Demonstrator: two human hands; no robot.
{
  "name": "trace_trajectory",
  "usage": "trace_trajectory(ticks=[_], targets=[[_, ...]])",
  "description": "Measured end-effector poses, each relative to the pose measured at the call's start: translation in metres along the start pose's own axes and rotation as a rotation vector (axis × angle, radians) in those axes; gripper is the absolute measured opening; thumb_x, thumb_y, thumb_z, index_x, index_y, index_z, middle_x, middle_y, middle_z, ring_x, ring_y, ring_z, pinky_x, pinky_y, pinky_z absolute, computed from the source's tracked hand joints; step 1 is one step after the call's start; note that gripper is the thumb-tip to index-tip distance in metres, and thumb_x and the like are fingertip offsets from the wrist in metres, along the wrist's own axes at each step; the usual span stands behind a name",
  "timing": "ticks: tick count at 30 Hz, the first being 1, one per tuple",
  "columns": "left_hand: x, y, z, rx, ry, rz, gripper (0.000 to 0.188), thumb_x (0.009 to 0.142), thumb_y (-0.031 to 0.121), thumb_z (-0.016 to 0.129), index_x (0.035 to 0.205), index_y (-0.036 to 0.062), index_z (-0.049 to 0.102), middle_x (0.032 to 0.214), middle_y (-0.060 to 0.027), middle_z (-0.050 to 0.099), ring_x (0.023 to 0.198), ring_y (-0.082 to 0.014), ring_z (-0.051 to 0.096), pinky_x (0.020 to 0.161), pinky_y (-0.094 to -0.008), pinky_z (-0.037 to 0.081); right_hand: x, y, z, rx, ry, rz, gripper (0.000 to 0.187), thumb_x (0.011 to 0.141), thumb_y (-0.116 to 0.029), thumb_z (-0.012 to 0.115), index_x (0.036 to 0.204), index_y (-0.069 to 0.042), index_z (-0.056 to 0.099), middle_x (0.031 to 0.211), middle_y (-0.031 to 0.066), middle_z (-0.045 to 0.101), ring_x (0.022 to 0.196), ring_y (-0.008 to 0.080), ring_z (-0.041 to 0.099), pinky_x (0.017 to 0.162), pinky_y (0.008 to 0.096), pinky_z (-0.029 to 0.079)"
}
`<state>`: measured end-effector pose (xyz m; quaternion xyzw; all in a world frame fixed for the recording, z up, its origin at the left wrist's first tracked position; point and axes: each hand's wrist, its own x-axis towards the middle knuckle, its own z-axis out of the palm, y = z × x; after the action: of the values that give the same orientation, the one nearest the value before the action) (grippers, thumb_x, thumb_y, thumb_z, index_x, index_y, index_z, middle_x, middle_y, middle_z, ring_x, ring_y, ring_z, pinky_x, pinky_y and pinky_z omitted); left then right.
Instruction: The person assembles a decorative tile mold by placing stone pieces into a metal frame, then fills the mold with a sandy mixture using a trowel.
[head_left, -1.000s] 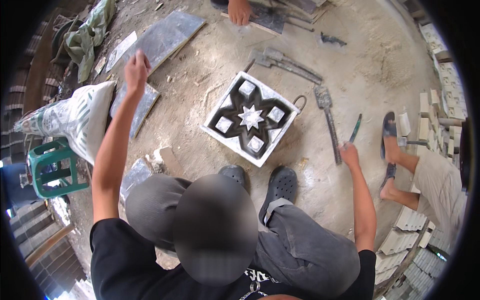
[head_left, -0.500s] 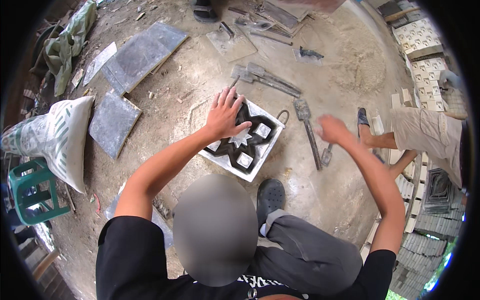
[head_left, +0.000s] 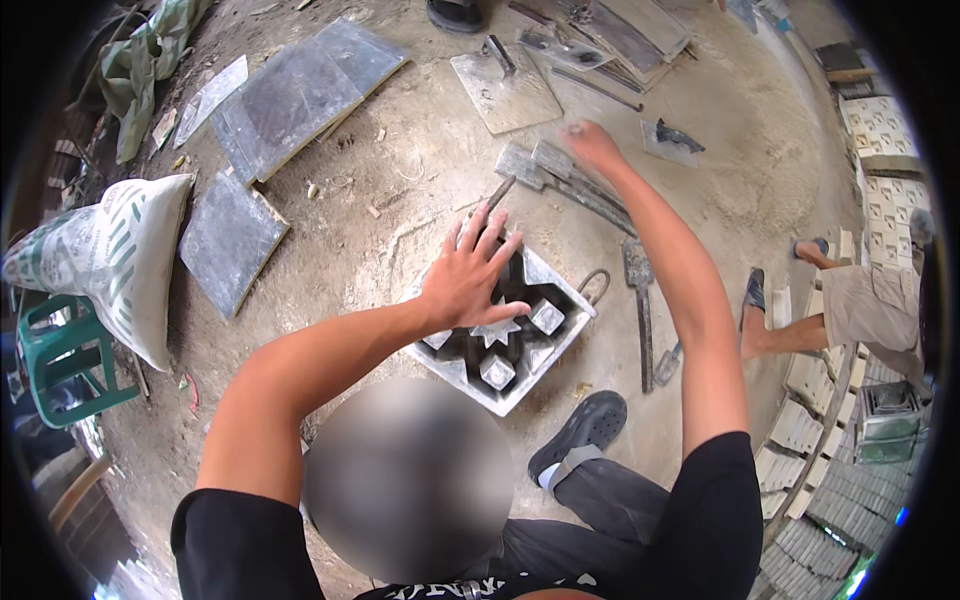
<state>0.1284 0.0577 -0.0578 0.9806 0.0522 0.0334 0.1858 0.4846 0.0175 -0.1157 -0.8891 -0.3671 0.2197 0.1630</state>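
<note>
My left hand point(head_left: 470, 275) lies with fingers spread across a square metal mould point(head_left: 535, 377) on the ground, covering its left part. The mould has block-shaped studs, a star-shaped piece in the middle and a wire loop handle point(head_left: 594, 288) at its right corner. Beyond the mould, my right hand point(head_left: 596, 148) is stretched out over two flat-headed metal tools point(head_left: 520, 165) lying side by side. Its fingers are smeared by motion, so I cannot make out whether it touches them. A similar long-handled tool point(head_left: 643, 320) lies to the right of the mould.
A plate with a bar handle point(head_left: 492, 95) and loose metal strips lie at the far side. Grey boards point(head_left: 300, 95), a stuffed white sack point(head_left: 140, 265) and a green stool point(head_left: 75, 365) are on the left. Another person's leg point(head_left: 785, 340) and patterned pale blocks point(head_left: 885, 135) are on the right.
My right hand has moved forward and left, from beside the single long-handled tool to above the pair. My left hand stays on the mould, while the view has shifted slightly.
</note>
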Motion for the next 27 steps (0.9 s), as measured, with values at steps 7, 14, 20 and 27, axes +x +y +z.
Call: trace_trajectory(ticks=[7,14,20,27], targets=[[0.011,0.003,-0.005,-0.027,-0.115,-0.042,0.102,0.08,0.084,0.043,0.151,0.0106,0.036,0.156,-0.0211,0.028,0.148,-0.0426,0.015,0.116,-0.0581,0.018,0.157,-0.032,0.03,0.528,0.213,0.129,0.067,0.082,-0.029,0.061,0.144,-0.009,0.044,0.131,0.0212,0.06,0.121,0.0324,0.059,0.097,0.0397,0.05],[0.008,0.0,-0.01,-0.088,-0.127,-0.087,0.102,0.074,0.083,0.053,0.147,0.0116,0.042,0.155,-0.0202,0.031,0.146,-0.0429,0.021,0.118,-0.0557,0.017,0.268,-0.049,0.029,1.044,0.093,0.29,0.064,0.086,-0.015,0.059,0.146,-0.013,0.036,0.133,0.0198,0.053,0.117,0.0352,0.059,0.089,0.0455,0.057],[0.013,-0.003,-0.011,-0.152,-0.136,-0.063,0.103,0.073,0.082,0.056,0.148,0.0138,0.04,0.156,-0.0186,0.03,0.147,-0.0421,0.021,0.115,-0.0584,0.024,0.3,-0.008,0.014,1.162,-0.031,0.27,0.054,0.095,-0.026,0.058,0.139,0.0,0.041,0.137,0.0206,0.048,0.12,0.0388,0.056,0.094,0.0467,0.056],[0.008,0.001,-0.011,-0.112,-0.128,-0.076,0.104,0.071,0.083,0.056,0.146,0.0124,0.042,0.156,-0.0187,0.029,0.147,-0.0424,0.021,0.116,-0.0557,0.023,0.241,-0.015,-0.002,1.251,0.233,0.412,0.074,0.086,-0.046,0.072,0.124,0.013,0.051,0.121,0.0231,0.058,0.089,0.0336,0.069,0.071,0.0401,0.065]])
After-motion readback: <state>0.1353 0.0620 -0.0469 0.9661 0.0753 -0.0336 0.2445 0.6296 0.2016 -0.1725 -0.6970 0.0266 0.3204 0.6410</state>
